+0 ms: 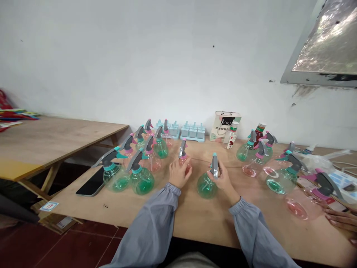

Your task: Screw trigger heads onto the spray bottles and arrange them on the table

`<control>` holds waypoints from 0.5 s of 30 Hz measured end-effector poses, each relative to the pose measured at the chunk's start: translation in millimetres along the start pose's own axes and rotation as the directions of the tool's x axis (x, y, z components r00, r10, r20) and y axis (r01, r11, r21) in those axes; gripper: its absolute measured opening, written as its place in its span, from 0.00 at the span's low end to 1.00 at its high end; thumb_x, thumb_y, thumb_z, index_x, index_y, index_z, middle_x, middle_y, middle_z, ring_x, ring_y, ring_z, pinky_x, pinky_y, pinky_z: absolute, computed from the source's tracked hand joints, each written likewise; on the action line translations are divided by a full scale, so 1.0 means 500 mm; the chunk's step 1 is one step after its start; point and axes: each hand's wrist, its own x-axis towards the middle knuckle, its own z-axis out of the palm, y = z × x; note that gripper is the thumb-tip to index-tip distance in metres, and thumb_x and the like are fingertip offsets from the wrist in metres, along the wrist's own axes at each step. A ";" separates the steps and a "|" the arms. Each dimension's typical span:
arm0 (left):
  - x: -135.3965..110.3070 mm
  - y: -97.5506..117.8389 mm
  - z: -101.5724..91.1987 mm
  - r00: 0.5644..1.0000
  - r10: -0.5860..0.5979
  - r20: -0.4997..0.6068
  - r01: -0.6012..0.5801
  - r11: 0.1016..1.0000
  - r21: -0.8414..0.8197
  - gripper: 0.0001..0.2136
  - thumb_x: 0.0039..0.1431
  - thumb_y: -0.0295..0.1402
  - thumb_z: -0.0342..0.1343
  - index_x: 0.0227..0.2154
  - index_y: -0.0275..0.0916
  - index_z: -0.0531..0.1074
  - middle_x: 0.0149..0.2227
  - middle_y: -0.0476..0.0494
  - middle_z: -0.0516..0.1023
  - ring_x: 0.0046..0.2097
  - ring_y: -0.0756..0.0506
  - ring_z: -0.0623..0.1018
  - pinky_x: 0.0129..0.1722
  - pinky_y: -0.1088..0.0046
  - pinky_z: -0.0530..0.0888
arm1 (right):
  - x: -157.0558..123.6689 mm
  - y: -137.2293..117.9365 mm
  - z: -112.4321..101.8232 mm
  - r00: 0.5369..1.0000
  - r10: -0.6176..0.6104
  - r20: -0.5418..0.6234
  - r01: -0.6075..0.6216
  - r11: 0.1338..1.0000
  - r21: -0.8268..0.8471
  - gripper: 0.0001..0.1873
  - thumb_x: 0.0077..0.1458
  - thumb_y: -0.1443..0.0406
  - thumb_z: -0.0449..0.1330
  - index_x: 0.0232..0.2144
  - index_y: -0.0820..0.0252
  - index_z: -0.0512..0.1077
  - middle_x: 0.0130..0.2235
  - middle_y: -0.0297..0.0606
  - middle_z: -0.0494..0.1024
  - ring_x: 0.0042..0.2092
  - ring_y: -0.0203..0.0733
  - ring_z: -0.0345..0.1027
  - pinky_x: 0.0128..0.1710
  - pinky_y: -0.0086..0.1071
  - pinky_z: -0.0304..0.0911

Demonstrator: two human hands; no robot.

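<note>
Gray sleeves (pixel 156 219) lie nearest the head view, reaching over the table (pixel 200 230) to your two hands. Your right hand (pixel 223 176) grasps the green bottle (pixel 205 187) by its neck and spray head, thumb in front, with the bottle upright before you at mid-table. Your left hand (pixel 178 173) is at the pink bottle (pixel 183 149), just left of the green one and a bit farther back; its fingers curl about the body, but whether they grip or only rest there, you cannot tell from here. To handle these well, it seems best to keep your right fingers on the collar and clear of the trigger, let the round base sit flat, and keep your left wrist low so it does not knock the bottles beside it. Much is hidden: your left hand covers most of the pink bottle, your right palm hides the back of the green neck, and the fingertips behind it do not show. At the right edge, a co-worker's hand (pixel 338 216) is cut off near another pink sprayer (pixel 297 208); whether it touches that one is hard to make out.
</note>
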 end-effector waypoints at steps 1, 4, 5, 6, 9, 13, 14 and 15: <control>0.000 0.003 -0.001 1.000 -0.001 0.010 0.001 1.000 -0.002 0.23 0.64 0.40 0.54 0.62 0.50 0.70 0.58 0.31 0.70 0.59 0.34 0.70 0.57 0.55 0.66 | -0.002 0.001 0.000 1.000 0.016 -0.017 -0.016 1.000 0.010 0.18 0.50 0.52 0.66 0.39 0.54 0.70 0.39 0.38 0.76 0.39 0.44 0.72 0.42 0.39 0.72; 0.001 0.010 -0.007 0.999 -0.005 0.054 0.005 1.000 -0.015 0.23 0.64 0.40 0.53 0.63 0.51 0.69 0.61 0.31 0.68 0.60 0.34 0.70 0.59 0.55 0.65 | -0.003 0.001 0.001 0.999 0.041 0.024 -0.041 0.999 0.024 0.23 0.50 0.52 0.67 0.46 0.53 0.71 0.46 0.41 0.77 0.43 0.45 0.73 0.44 0.39 0.72; 0.001 0.011 -0.009 0.998 -0.007 0.070 0.008 1.000 -0.018 0.24 0.64 0.40 0.53 0.63 0.51 0.69 0.62 0.31 0.68 0.61 0.34 0.69 0.59 0.55 0.65 | -0.001 0.000 0.001 0.998 0.045 0.048 -0.046 0.999 0.024 0.25 0.50 0.52 0.67 0.49 0.53 0.71 0.49 0.42 0.77 0.45 0.46 0.74 0.45 0.40 0.72; 0.002 0.013 -0.012 0.996 -0.009 0.084 0.011 1.000 -0.020 0.24 0.64 0.40 0.53 0.63 0.51 0.69 0.62 0.32 0.67 0.61 0.34 0.69 0.59 0.55 0.65 | 0.000 0.000 0.000 0.997 0.051 0.053 -0.052 0.998 0.023 0.26 0.49 0.52 0.67 0.50 0.53 0.71 0.50 0.43 0.78 0.46 0.47 0.74 0.46 0.40 0.72; 0.003 0.015 -0.017 0.994 -0.016 0.107 0.018 1.000 -0.018 0.24 0.65 0.40 0.53 0.64 0.52 0.68 0.63 0.33 0.67 0.62 0.34 0.68 0.60 0.54 0.64 | 0.001 0.000 -0.003 0.997 0.069 -0.042 -0.068 0.997 0.022 0.23 0.49 0.49 0.67 0.43 0.54 0.73 0.43 0.42 0.80 0.42 0.49 0.76 0.45 0.43 0.73; 0.004 0.016 -0.018 0.994 -0.013 0.110 0.016 1.000 -0.027 0.24 0.64 0.39 0.53 0.63 0.52 0.68 0.63 0.33 0.66 0.61 0.34 0.69 0.60 0.54 0.64 | -0.001 -0.001 -0.010 0.999 0.031 -0.007 -0.031 0.999 -0.010 0.21 0.50 0.51 0.67 0.43 0.53 0.76 0.44 0.43 0.81 0.46 0.52 0.75 0.51 0.48 0.70; 0.004 0.016 -0.017 0.994 -0.011 0.108 0.015 0.999 -0.032 0.24 0.64 0.39 0.53 0.63 0.52 0.68 0.63 0.32 0.67 0.61 0.34 0.69 0.60 0.54 0.64 | 0.000 -0.001 -0.011 0.999 0.025 0.026 -0.025 1.000 -0.013 0.23 0.50 0.52 0.67 0.47 0.52 0.75 0.48 0.43 0.80 0.50 0.52 0.74 0.54 0.48 0.69; 0.004 0.015 -0.016 0.994 -0.011 0.105 0.015 0.999 -0.037 0.24 0.64 0.39 0.53 0.63 0.52 0.69 0.63 0.32 0.67 0.61 0.34 0.69 0.60 0.54 0.64 | 0.000 -0.001 -0.010 0.999 0.025 0.043 -0.025 1.000 -0.011 0.26 0.49 0.52 0.68 0.50 0.51 0.74 0.52 0.42 0.79 0.54 0.52 0.73 0.56 0.48 0.67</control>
